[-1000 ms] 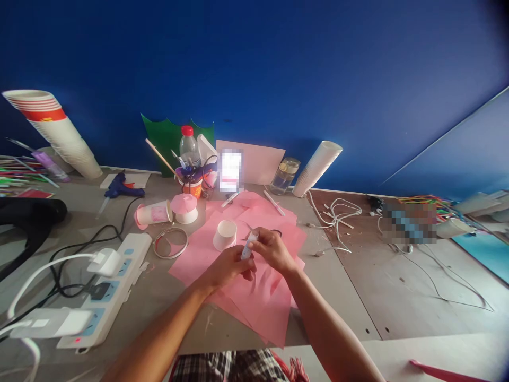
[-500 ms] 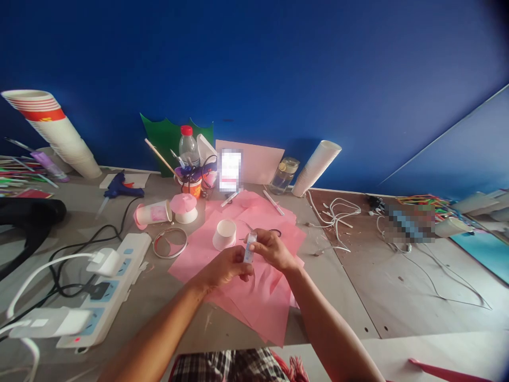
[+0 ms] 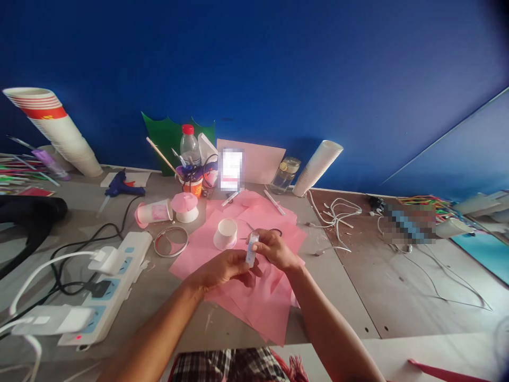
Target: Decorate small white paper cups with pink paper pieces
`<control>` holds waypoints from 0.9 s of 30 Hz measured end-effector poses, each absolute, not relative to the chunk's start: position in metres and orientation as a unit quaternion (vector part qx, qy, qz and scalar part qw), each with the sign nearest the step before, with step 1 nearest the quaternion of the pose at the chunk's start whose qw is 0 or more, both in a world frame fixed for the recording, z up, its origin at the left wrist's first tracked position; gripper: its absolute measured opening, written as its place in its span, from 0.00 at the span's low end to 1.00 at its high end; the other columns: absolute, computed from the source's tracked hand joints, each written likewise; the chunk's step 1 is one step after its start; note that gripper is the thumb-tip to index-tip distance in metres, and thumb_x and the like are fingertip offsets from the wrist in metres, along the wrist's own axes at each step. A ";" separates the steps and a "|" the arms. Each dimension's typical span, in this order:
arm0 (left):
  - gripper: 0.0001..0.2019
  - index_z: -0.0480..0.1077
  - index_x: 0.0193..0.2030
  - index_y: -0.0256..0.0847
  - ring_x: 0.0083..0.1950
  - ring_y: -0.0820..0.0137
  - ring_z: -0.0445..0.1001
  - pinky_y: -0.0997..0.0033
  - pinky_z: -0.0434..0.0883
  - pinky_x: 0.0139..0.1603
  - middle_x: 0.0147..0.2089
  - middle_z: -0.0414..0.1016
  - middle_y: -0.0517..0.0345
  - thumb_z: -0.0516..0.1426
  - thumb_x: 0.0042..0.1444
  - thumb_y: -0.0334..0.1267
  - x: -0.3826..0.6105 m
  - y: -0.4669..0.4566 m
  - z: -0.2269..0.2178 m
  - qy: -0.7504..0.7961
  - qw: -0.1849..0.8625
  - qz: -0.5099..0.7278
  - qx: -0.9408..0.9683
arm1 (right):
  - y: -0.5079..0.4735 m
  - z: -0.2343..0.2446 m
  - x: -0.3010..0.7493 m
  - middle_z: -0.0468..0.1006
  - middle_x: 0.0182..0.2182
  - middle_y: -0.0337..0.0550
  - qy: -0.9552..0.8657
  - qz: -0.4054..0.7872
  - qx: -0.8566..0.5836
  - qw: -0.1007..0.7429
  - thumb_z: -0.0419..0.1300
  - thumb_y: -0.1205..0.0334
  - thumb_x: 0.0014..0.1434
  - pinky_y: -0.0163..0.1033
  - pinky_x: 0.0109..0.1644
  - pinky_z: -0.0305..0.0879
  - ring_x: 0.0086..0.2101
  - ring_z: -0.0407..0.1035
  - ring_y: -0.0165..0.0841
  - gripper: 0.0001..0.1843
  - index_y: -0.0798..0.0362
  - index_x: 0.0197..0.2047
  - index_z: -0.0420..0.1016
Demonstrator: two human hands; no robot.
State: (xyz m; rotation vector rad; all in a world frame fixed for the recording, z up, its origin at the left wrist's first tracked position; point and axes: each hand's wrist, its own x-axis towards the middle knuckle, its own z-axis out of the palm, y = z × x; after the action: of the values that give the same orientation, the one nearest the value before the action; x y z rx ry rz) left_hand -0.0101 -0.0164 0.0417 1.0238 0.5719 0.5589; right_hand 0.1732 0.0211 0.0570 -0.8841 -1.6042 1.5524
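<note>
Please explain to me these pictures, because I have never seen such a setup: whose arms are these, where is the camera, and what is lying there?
There is no machine here. A person works with two bare hands, and one camera worn on the head looks forward and down, so the forearms enter from the bottom.

The left hand and right hand together hold a small whitish tube with blue markings, too small to read.

Below them, pink paper sheets lie on a grey table, with a short white cup on them. At the picture's left are a power strip and a blue glue gun. Behind stands a leaning stack of white cups.
</note>
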 end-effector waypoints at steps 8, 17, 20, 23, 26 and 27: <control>0.15 0.62 0.35 0.37 0.29 0.69 0.73 0.64 0.70 0.35 0.28 0.72 0.58 0.64 0.48 0.40 0.007 -0.015 0.021 0.410 0.699 0.334 0.481 | 0.021 0.052 0.171 0.66 0.24 0.36 -0.659 0.543 -0.389 0.345 0.64 0.49 0.51 0.34 0.30 0.57 0.27 0.59 0.27 0.17 0.54 0.28 0.68; 0.17 0.68 0.40 0.33 0.35 0.67 0.76 0.60 0.71 0.43 0.46 0.74 0.42 0.59 0.54 0.47 -0.008 -0.016 0.042 0.282 0.798 0.263 0.463 | 0.023 0.055 0.174 0.68 0.25 0.38 -0.645 0.572 -0.360 0.357 0.65 0.45 0.49 0.35 0.32 0.60 0.28 0.61 0.28 0.20 0.55 0.30 0.70; 0.16 0.66 0.35 0.34 0.31 0.69 0.75 0.63 0.71 0.38 0.37 0.76 0.48 0.63 0.49 0.44 -0.002 -0.016 0.034 0.343 0.759 0.285 0.474 | 0.022 0.053 0.171 0.68 0.25 0.38 -0.652 0.568 -0.360 0.351 0.65 0.46 0.49 0.35 0.32 0.60 0.28 0.62 0.28 0.19 0.54 0.29 0.69; 0.16 0.64 0.35 0.36 0.29 0.69 0.74 0.65 0.70 0.34 0.28 0.73 0.57 0.64 0.47 0.41 0.005 -0.016 0.024 0.420 0.694 0.325 0.486 | 0.021 0.050 0.170 0.66 0.24 0.37 -0.664 0.545 -0.379 0.344 0.64 0.48 0.51 0.34 0.31 0.58 0.27 0.60 0.28 0.18 0.54 0.28 0.68; 0.15 0.64 0.37 0.36 0.30 0.67 0.75 0.62 0.72 0.37 0.29 0.72 0.57 0.63 0.49 0.43 0.006 -0.017 0.022 0.394 0.709 0.313 0.494 | 0.021 0.048 0.171 0.65 0.24 0.36 -0.670 0.536 -0.389 0.336 0.63 0.49 0.52 0.34 0.31 0.57 0.27 0.59 0.27 0.17 0.55 0.28 0.68; 0.16 0.65 0.39 0.36 0.32 0.66 0.76 0.60 0.72 0.39 0.33 0.73 0.54 0.62 0.51 0.44 0.004 -0.018 0.024 0.361 0.732 0.298 0.494 | 0.021 0.048 0.172 0.66 0.24 0.37 -0.670 0.539 -0.388 0.332 0.63 0.50 0.52 0.34 0.31 0.57 0.27 0.60 0.27 0.16 0.55 0.28 0.68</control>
State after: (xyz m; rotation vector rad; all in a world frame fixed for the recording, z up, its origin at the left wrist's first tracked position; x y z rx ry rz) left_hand 0.0039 -0.0178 0.0240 1.0864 0.7952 0.6563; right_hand 0.1721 0.0214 0.0480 -1.0145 -1.7491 1.4081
